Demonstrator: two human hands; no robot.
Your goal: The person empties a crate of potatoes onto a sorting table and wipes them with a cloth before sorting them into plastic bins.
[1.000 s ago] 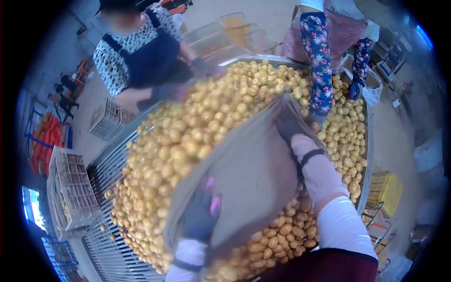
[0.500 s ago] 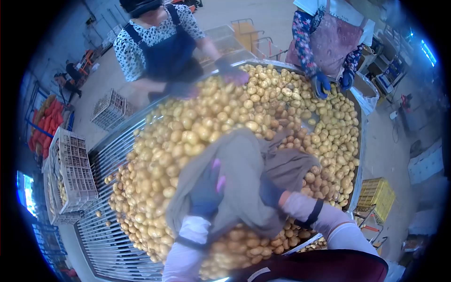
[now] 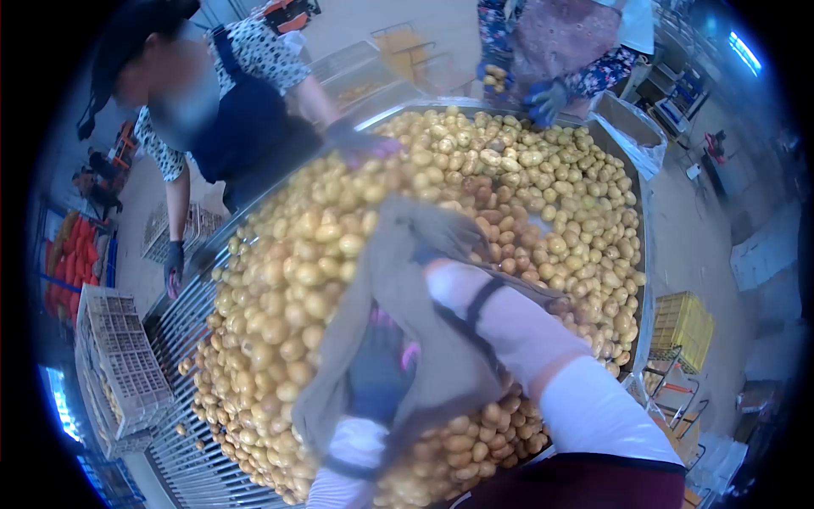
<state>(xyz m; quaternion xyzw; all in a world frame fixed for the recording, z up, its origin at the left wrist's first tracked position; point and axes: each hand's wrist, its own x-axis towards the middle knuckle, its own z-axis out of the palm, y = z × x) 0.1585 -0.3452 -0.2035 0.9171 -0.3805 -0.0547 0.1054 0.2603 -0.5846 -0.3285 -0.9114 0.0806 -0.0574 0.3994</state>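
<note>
A grey-brown cloth (image 3: 454, 382) lies crumpled over a big heap of potatoes (image 3: 280, 327). My left hand (image 3: 377, 369), in a dark glove with pink on its fingers, is closed on the near left part of the cloth. Farther forward, my right hand (image 3: 426, 252) is at the upper part of the cloth; its fingers are hidden by folds and blur. White sleeves with dark bands cover both my forearms.
The heap rests on a metal sorting table with a slatted roller bed (image 3: 225, 471) at left. Across it, one co-worker (image 3: 254, 127) leans over with gloved hands apart; another co-worker (image 3: 568, 51) holds potatoes. Crates (image 3: 127, 365) stand left, a yellow crate (image 3: 681, 331) right.
My right hand has moved forward and left across the cloth, whose upper part has shifted left. The left co-worker's one hand has moved down to the roller bed's edge. The view has turned slightly.
</note>
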